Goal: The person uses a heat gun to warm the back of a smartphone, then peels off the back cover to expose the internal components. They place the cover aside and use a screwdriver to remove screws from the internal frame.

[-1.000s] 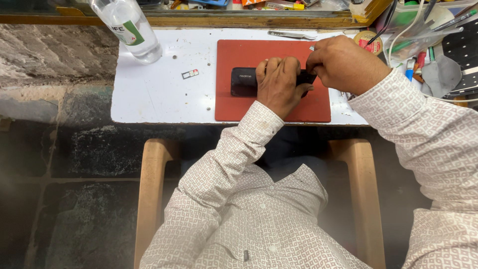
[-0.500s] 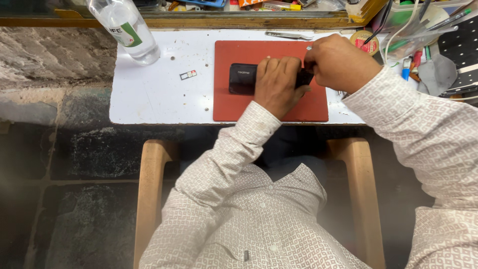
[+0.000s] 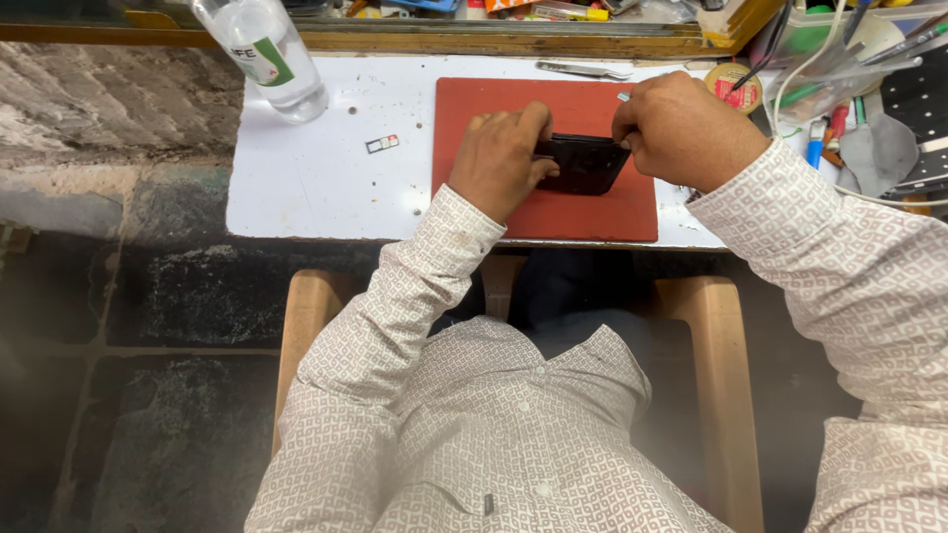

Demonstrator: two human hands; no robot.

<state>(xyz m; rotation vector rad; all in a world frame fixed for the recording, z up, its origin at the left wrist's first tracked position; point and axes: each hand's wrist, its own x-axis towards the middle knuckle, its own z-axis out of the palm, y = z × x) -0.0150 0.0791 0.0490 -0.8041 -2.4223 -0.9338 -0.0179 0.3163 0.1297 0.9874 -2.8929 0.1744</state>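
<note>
A black phone (image 3: 585, 163) is held at the middle of the red mat (image 3: 592, 212), one long edge lifted off it. It is clamped between both hands: the left hand (image 3: 502, 158) at its left end, the right hand (image 3: 681, 128) closed over its right end. A steady, even grip is advised, with the phone kept low above the mat. Open white tabletop (image 3: 316, 178) lies left of the mat, occupied only by a small card tray (image 3: 382, 144) and a plastic bottle (image 3: 262, 49); tweezers (image 3: 583, 70) lie just behind the mat, and crowded tools (image 3: 849, 89) to its right leave little room.

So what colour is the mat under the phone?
The mat is brick red, plain, seen clearly in the head view, lying on a white tabletop.
</note>
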